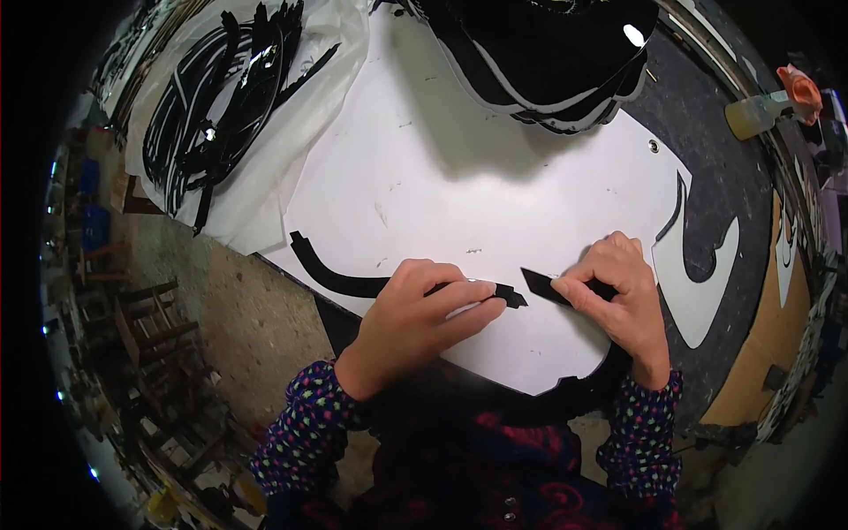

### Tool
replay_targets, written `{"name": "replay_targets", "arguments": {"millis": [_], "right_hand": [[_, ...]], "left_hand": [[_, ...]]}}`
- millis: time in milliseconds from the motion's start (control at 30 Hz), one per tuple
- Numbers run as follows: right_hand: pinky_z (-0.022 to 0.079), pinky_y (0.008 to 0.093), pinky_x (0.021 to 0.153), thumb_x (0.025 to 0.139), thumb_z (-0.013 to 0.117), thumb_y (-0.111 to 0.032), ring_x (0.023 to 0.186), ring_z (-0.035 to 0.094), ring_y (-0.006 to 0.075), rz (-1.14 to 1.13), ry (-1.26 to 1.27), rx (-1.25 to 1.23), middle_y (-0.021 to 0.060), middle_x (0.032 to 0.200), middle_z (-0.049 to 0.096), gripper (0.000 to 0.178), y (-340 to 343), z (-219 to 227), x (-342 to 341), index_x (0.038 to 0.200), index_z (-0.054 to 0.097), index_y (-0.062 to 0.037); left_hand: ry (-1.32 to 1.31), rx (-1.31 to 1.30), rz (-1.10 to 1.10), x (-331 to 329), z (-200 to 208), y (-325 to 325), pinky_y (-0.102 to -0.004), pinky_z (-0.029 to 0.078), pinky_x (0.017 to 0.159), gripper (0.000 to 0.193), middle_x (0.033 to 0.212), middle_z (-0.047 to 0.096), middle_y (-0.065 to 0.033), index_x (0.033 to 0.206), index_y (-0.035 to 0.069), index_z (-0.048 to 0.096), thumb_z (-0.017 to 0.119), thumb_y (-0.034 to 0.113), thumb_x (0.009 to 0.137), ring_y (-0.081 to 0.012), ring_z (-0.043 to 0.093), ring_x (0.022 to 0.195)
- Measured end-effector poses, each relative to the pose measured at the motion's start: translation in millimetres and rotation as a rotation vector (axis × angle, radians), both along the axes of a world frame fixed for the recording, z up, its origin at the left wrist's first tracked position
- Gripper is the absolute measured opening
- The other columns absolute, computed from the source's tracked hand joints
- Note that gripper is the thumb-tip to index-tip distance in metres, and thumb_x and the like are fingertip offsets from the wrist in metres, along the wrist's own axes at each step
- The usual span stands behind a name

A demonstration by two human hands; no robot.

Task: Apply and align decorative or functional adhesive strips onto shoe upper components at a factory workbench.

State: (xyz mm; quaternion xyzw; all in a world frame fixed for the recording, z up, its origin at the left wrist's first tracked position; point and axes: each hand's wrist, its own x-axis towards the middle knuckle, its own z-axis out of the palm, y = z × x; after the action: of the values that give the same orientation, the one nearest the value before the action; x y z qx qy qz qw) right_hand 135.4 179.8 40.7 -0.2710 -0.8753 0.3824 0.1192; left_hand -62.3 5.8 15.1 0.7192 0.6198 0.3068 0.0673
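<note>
Dark grey desk (729,168) lies under a broad white sheet (495,208), with brown floor (243,331) showing at lower left. On the sheet's near part rests a curved black strip (340,283); it bends from its upper left end and runs right, beneath the left grip (415,305). That hand is palm down, knuckles arched, forearm slanting up from the lower left; its thumb and forefinger point right and pinch the strip just short of its jagged end. Facing it, the right grip (614,287) turns inward over a nearly upright forearm, fingers curled, thumb pressed on a flat dark piece (539,284) whose pointed tip aims left, near the strip's end but apart from it. Spotted sleeves (305,420) cover both forearms. Farther out, white cut shapes (693,296) lie to the right, glossy black pieces (548,53) are stacked at the far side, and bundled black strips (238,97) lie on white plastic (252,212) at upper left.
</note>
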Motion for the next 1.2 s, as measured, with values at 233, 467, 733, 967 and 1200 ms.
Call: {"name": "replay_targets", "arguments": {"millis": [233, 467, 733, 967, 1200], "right_hand": [[0.029, 0.0318, 0.075, 0.078, 0.078, -0.018, 0.073, 0.043, 0.0153, 0.068, -0.014, -0.08, -0.0033, 0.067, 0.055, 0.013, 2, 5, 1, 0.073, 0.069, -0.0107], [0.027, 0.0328, 0.073, 0.078, 0.078, -0.018, 0.071, 0.042, 0.0154, 0.079, -0.025, -0.033, -0.0026, 0.066, 0.054, 0.015, -4, 5, -4, 0.071, 0.068, -0.0097], [0.027, 0.0329, 0.073, 0.078, 0.078, -0.018, 0.071, 0.042, 0.0154, 0.079, -0.021, -0.019, -0.0022, 0.066, 0.054, 0.014, -5, 3, -3, 0.071, 0.068, -0.01], [0.027, 0.0332, 0.073, 0.078, 0.078, -0.018, 0.071, 0.042, 0.0155, 0.069, -0.021, 0.0, -0.002, 0.066, 0.054, 0.014, -7, 2, -4, 0.071, 0.069, -0.0103], [0.027, 0.0335, 0.073, 0.078, 0.078, -0.018, 0.071, 0.042, 0.0155, 0.069, -0.016, 0.006, -0.0018, 0.066, 0.054, 0.013, -8, 3, -4, 0.071, 0.07, -0.0103]], "left_hand": [[0.004, 0.02, -0.011, -1, 0, 0, -0.0308, 0.047, 0.081, 0.034, 0.111, 0.066, 0.0039, 0.107, 0.016, 0.074, 0.068, 0.009, 0.074, -0.0165, 0.058, 0.094], [0.002, 0.036, -0.005, -1, -4, -1, -0.0309, 0.047, 0.08, 0.035, 0.114, 0.064, 0.0041, 0.106, 0.016, 0.074, 0.07, 0.008, 0.072, -0.0164, 0.057, 0.095], [0.003, 0.053, -0.008, 0, -4, 0, -0.0313, 0.047, 0.079, 0.035, 0.113, 0.064, 0.0035, 0.106, 0.016, 0.074, 0.071, 0.008, 0.071, -0.0165, 0.057, 0.095], [0.004, 0.056, -0.006, 0, -4, -1, -0.0313, 0.047, 0.079, 0.035, 0.113, 0.064, 0.0032, 0.106, 0.015, 0.073, 0.071, 0.008, 0.072, -0.0167, 0.057, 0.094], [-0.005, 0.06, 0.001, 1, -5, -1, -0.0313, 0.048, 0.078, 0.034, 0.113, 0.064, 0.0032, 0.105, 0.015, 0.074, 0.071, 0.008, 0.072, -0.0169, 0.058, 0.094]]}}
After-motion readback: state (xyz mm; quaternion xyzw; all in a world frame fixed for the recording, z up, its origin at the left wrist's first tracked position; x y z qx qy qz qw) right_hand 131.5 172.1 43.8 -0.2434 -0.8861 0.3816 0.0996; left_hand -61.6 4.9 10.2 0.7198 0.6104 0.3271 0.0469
